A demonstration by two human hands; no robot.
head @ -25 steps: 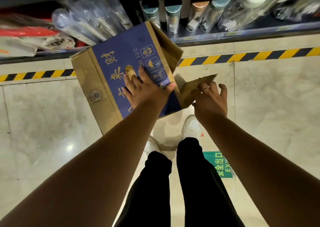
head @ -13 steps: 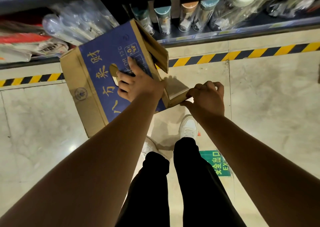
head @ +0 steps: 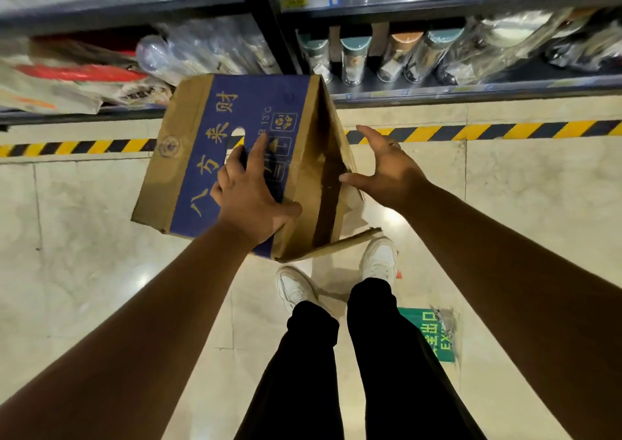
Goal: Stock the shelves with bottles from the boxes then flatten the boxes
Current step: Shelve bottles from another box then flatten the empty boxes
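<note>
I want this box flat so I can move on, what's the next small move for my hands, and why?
Probably bring the right hand against the taped side of the box and push it inward. That hand is open beside that side, only its thumb at the edge, the left hand lies on the blue face, and the box is not yet flat.

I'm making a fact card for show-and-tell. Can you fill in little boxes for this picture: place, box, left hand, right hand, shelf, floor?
Place: shop aisle, seen from above by the person standing there
Box: cardboard box, tilted, blue band with gold writing
Left hand: left hand spread on the blue side
Right hand: right hand open, thumb touching the taped end
Shelf: shelf holds clear bottles with teal and brown caps
Floor: yellow-and-black stripe, green exit sticker
</note>
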